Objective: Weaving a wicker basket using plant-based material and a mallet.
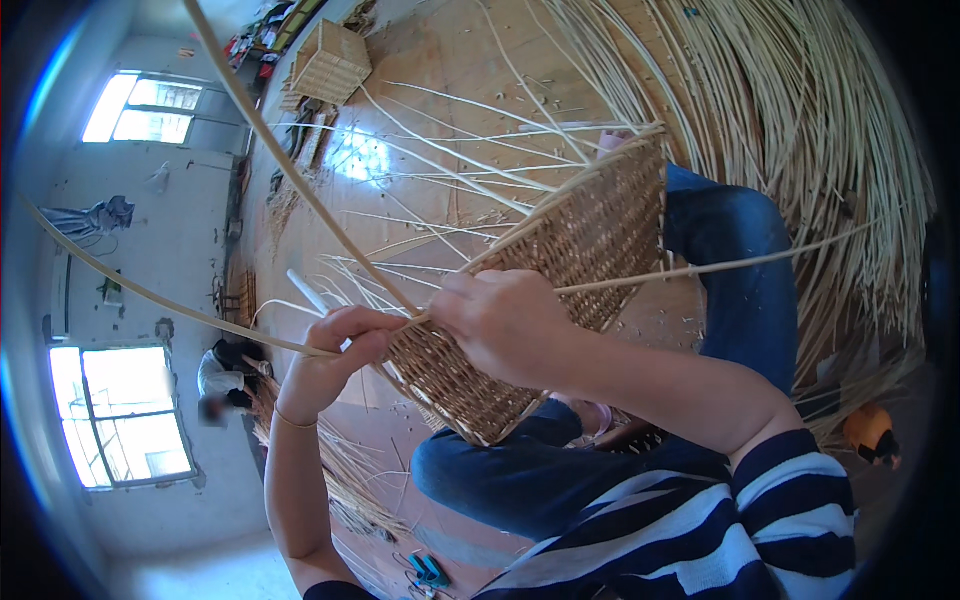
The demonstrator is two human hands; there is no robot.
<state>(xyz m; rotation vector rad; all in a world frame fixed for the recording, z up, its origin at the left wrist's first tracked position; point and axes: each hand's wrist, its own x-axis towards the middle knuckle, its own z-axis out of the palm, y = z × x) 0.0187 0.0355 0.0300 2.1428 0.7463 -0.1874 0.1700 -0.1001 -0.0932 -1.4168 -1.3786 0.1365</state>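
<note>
A brown woven wicker basket (575, 245) rests tilted over my bent legs, its rim running from upper right to lower left. Pale loose strands stick out from that rim toward the far left. My left hand (335, 350) is closed at the rim's lower-left end, thumb and fingers pinching a long wicker strand (290, 180). Beside it, my right hand (505, 322) is closed over the rim, its fingertips on the weaving; another long strand (740, 265) runs out from under it to the right. Exactly which strand the right fingers grip is hidden.
Long pale wicker rods (790, 150) lie in a big heap at right. A finished-looking woven box (330, 62) stands at the far left. Another person (225, 380) bends over by the wall near a bundle of strands (345, 480). A teal object (428, 570) lies on the floor.
</note>
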